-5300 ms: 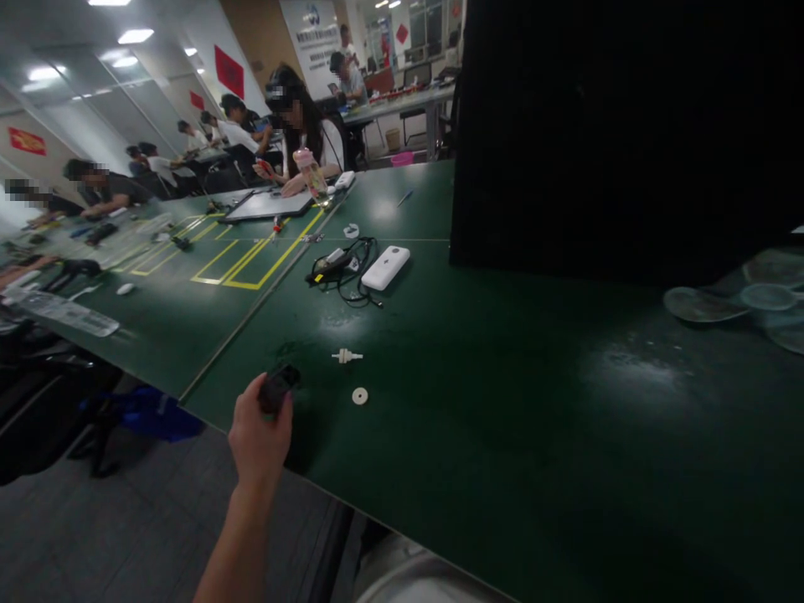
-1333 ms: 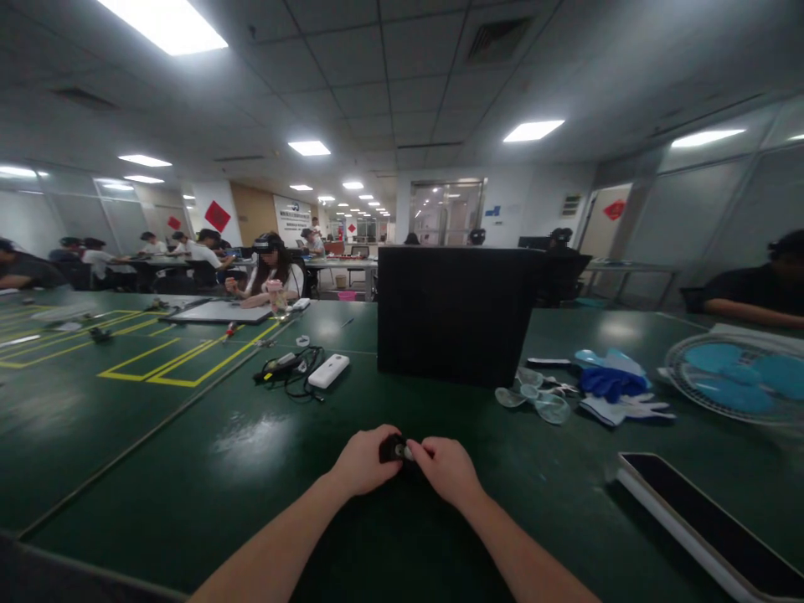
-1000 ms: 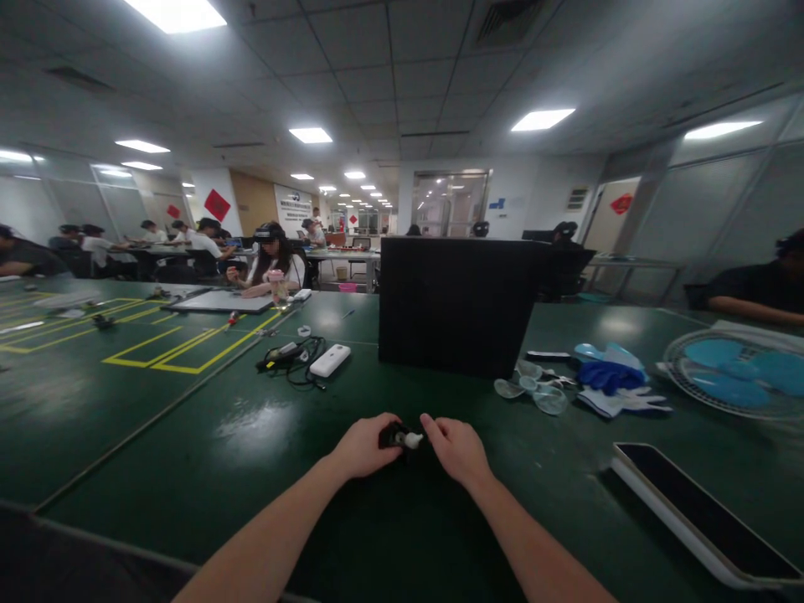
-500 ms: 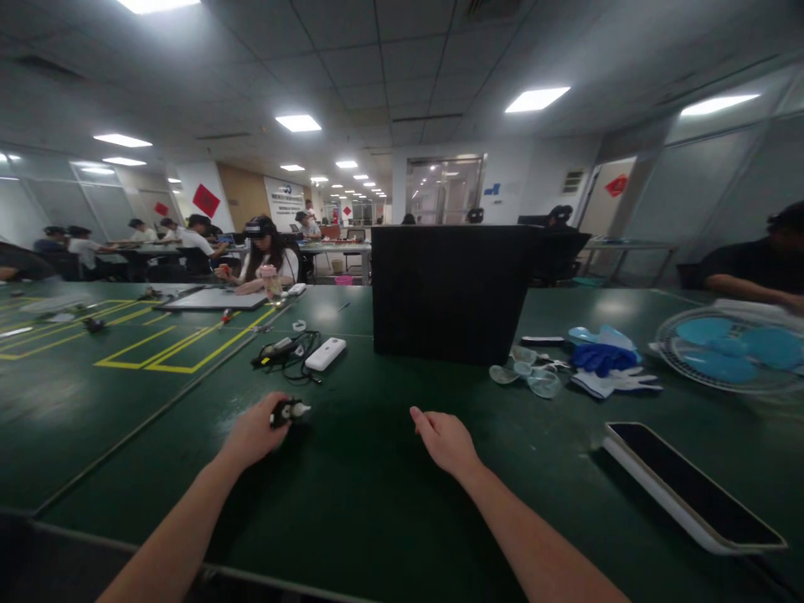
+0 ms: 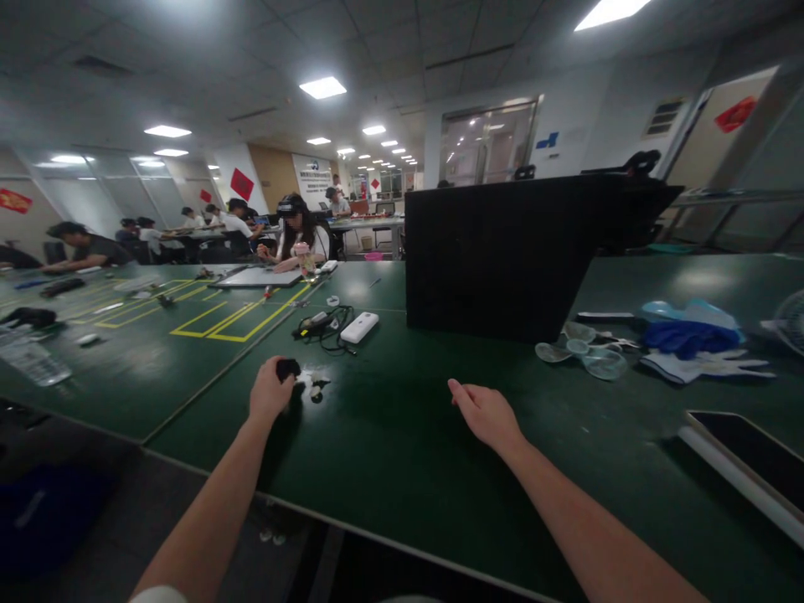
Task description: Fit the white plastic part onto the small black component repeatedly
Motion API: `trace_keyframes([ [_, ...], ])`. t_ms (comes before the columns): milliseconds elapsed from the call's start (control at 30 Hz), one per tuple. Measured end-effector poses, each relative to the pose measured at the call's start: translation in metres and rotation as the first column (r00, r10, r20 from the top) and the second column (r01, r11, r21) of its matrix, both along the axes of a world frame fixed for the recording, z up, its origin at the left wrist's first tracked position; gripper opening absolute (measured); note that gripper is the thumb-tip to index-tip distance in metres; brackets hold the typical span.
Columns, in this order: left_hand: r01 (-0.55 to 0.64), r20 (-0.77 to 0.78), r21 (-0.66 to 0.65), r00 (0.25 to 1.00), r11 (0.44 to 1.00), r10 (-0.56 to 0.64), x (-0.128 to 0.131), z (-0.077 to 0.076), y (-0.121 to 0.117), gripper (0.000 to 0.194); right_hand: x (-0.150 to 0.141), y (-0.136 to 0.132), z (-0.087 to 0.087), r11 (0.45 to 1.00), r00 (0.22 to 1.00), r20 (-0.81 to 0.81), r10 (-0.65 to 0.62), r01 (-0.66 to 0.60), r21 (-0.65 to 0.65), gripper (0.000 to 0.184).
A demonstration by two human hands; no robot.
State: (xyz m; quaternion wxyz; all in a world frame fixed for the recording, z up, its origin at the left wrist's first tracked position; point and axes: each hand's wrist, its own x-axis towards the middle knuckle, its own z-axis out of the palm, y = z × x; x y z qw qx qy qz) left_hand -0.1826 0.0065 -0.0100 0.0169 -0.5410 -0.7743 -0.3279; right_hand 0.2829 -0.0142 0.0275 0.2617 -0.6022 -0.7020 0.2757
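My left hand is closed around a small black object, held tilted just over the green tabletop. Right beside its fingers, several small white and dark pieces lie on the table; they are too small to name. My right hand rests above the table to the right, fingers curled in and thumb against them. Nothing shows in it, and its palm side is hidden.
A large black box-like panel stands ahead. A white device and black cables lie left of it. Clear goggles, blue and white gloves and a phone-like slab are on the right. A person sits across.
The view has swung left. My left hand has tipped the black object, and small white and dark pieces now lie on the table beside it. My right hand keeps its curled pose.
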Motion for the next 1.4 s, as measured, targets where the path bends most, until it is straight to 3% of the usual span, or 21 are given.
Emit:
trace_keyframes([
  [67,-0.096,0.211,0.046,0.974,0.994,0.084,-0.001,-0.003,0.009,0.049,0.0,0.0,-0.001,1.0,1.0,-0.007,0.003,-0.003,0.01,0.061],
  [133,-0.099,0.347,0.094,0.936,0.991,0.06,0.008,-0.006,0.019,0.049,0.001,0.0,-0.002,1.0,1.0,-0.009,0.006,-0.006,0.02,0.061],
  [200,0.01,0.398,0.112,0.916,0.994,-0.054,0.027,-0.007,0.028,0.048,0.001,0.001,-0.002,1.0,1.0,-0.008,0.005,-0.005,0.029,0.062],
  [267,0.193,0.377,0.055,0.905,0.98,-0.2,0.053,-0.007,0.037,0.046,0.002,0.003,-0.002,0.999,1.0,-0.004,-0.001,0.001,0.042,0.063],
  [333,0.343,0.302,-0.057,0.901,0.938,-0.311,0.085,-0.004,0.043,0.046,0.005,0.006,-0.001,0.998,1.0,0.0,-0.019,0.019,0.055,0.065],
  [467,0.495,0.116,-0.198,0.869,0.846,-0.481,0.164,0.005,0.045,0.045,0.017,0.012,0.0,0.989,0.993,-0.039,-0.114,0.117,0.09,0.069],
  [667,0.725,0.084,-0.19,0.684,0.662,-0.724,0.295,0.009,0.017,0.047,0.032,0.026,-0.007,0.937,0.925,-0.253,-0.284,0.324,0.133,0.078],
  [800,0.788,0.149,-0.171,0.615,0.592,-0.775,0.341,0.01,-0.001,0.046,0.037,0.037,-0.015,0.929,0.906,-0.293,-0.304,0.351,0.12,0.079],
  [900,0.82,0.215,-0.066,0.568,0.569,-0.794,0.339,0.012,-0.001,0.046,0.039,0.037,-0.013,0.933,0.915,-0.279,-0.291,0.336,0.13,0.079],
  [1000,0.763,0.245,0.113,0.599,0.636,-0.762,0.312,0.014,0.006,0.044,0.037,0.029,-0.004,0.939,0.948,-0.207,-0.242,0.282,0.195,0.076],
  [1067,0.681,0.251,0.208,0.657,0.703,-0.711,0.286,0.014,0.012,0.043,0.031,0.02,0.003,0.951,0.989,-0.054,-0.141,0.15,0.27,0.066],
  [1133,0.602,0.263,0.248,0.712,0.759,-0.651,0.258,0.012,0.015,0.043,0.021,0.009,0.006,0.947,0.99,0.14,0.03,-0.073,0.313,0.051],
  [1200,0.57,0.277,0.222,0.741,0.792,-0.611,0.237,0.01,0.016,0.043,0.008,0.001,0.004,0.915,0.944,0.271,0.188,-0.268,0.301,0.045],
  [1267,0.584,0.247,0.146,0.761,0.799,-0.601,0.225,0.01,0.013,0.044,-0.004,-0.004,-0.002,0.886,0.896,0.341,0.283,-0.38,0.265,0.038],
  [1400,0.629,0.032,-0.019,0.777,0.777,-0.628,0.227,0.016,0.004,0.048,-0.013,-0.001,-0.012,0.867,0.852,0.372,0.368,-0.459,0.193,0.027],
])
